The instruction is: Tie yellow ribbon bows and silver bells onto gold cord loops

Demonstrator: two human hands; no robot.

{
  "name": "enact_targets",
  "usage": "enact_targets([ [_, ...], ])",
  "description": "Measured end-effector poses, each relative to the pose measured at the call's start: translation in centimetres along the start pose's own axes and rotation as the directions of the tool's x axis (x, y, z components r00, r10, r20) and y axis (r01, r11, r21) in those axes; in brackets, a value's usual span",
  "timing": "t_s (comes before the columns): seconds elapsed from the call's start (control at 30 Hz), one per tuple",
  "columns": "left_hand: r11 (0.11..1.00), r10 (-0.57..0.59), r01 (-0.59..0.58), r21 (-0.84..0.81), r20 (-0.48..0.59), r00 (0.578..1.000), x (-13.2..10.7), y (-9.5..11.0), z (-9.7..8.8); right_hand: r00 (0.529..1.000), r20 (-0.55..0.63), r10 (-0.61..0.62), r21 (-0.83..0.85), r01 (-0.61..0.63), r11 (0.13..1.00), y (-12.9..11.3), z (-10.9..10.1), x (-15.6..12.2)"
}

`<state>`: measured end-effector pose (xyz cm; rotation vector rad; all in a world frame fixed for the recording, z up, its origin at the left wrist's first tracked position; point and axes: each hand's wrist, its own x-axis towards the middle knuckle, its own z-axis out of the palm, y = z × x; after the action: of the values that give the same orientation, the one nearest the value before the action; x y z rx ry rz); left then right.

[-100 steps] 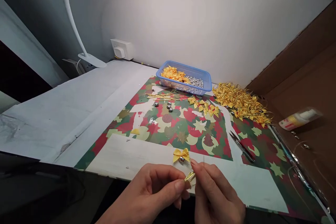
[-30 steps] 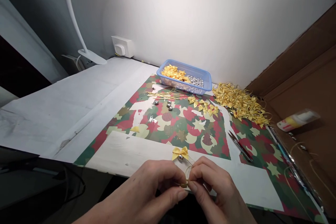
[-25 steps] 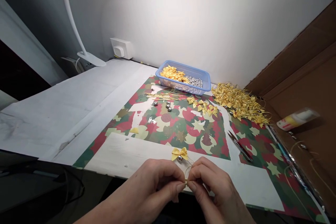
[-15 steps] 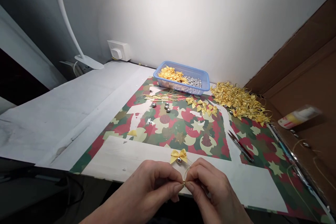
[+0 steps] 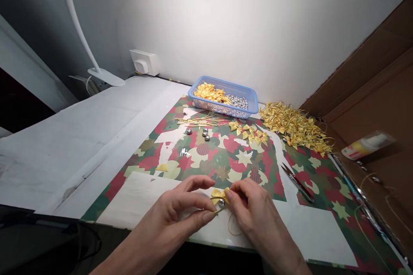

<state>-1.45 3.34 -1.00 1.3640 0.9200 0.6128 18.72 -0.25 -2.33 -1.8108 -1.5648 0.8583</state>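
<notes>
A small yellow ribbon bow with a silver bell lies on the white sheet near the table's front edge. My left hand pinches a thin gold cord right beside the bow, thumb against forefinger. My right hand is closed too, its fingertips pressed on the bow's right side. A loop of gold cord hangs below my right hand.
A blue basket of yellow bows and silver bells stands at the back. Loose bells, gold cord pieces, several bows and a heap of finished bows lie on patterned paper. Scissors and a glue bottle are at the right.
Both hands have moved forward from the table's edge up to the yellow bow. Before, they pinched the cord between them below the bow; now their fingertips meet at the bow itself.
</notes>
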Motion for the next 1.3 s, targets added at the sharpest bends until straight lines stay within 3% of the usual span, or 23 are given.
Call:
enact_targets([
  [0.2, 0.991, 0.041, -0.038, -0.127, 0.025, 0.999, 0.1, -0.3, 0.3, 0.998, -0.037, -0.057, 0.037, 0.059, 0.998, 0.2, 1.1, -0.5],
  [0.33, 0.97, 0.018, 0.002, -0.245, 0.077, 0.997, -0.1, -0.2, 1.1, 0.994, -0.061, -0.092, 0.065, 0.096, 0.993, 0.3, 1.4, -1.0],
  [0.43, 0.976, 0.028, -0.017, -0.217, 0.049, 0.998, -0.2, -0.1, 1.7, 0.99, -0.071, -0.119, 0.145, 0.129, 0.981, 0.5, 0.8, -1.5],
  [0.5, 0.983, 0.054, -0.049, -0.177, 0.025, 0.998, -0.2, -0.1, 1.8, 0.993, -0.021, -0.118, 0.261, 0.119, 0.958, 0.6, 0.0, -1.9],
  [0.63, 0.988, 0.12, -0.117, -0.105, 0.02, 0.993, -0.3, -0.4, 1.9, 0.968, 0.21, -0.137, 0.44, 0.032, 0.898, 0.1, -1.0, -2.9],
  [0.73, 0.973, 0.216, -0.215, 0.083, -0.006, 0.976, -0.5, -0.5, 1.9, 0.959, 0.267, -0.095, 0.47, -0.043, 0.882, -0.4, -0.4, -3.4],
  [0.87, 0.87, 0.405, -0.363, 0.333, -0.062, 0.912, -0.7, -0.7, 2.0, 0.998, 0.055, -0.008, 0.355, -0.012, 0.935, -1.0, 1.2, -3.9],
  [0.93, 0.837, 0.446, -0.385, 0.389, -0.079, 0.891, -0.9, -0.9, 2.1, 0.999, -0.047, -0.024, 0.305, 0.037, 0.952, -1.1, 1.7, -4.1],
  [1.1, 0.805, 0.485, -0.4, 0.437, -0.098, 0.869, -1.5, -0.8, 2.6, 0.989, -0.14, -0.049, 0.251, 0.084, 0.964, -1.1, 2.2, -4.3],
  [1.17, 0.806, 0.482, -0.394, 0.442, -0.102, 0.87, -1.6, -0.6, 2.9, 0.96, -0.244, -0.139, 0.105, 0.168, 0.98, -1.0, 2.7, -4.3],
  [1.23, 0.805, 0.485, -0.4, 0.439, -0.098, 0.869, -1.7, -0.5, 3.1, 0.901, -0.346, -0.26, -0.074, 0.25, 0.965, -0.9, 3.3, -4.2],
  [1.3, 0.805, 0.487, -0.402, 0.436, -0.1, 0.868, -1.6, -0.5, 3.3, 0.866, -0.385, -0.318, -0.152, 0.28, 0.948, -0.8, 3.8, -4.2],
])
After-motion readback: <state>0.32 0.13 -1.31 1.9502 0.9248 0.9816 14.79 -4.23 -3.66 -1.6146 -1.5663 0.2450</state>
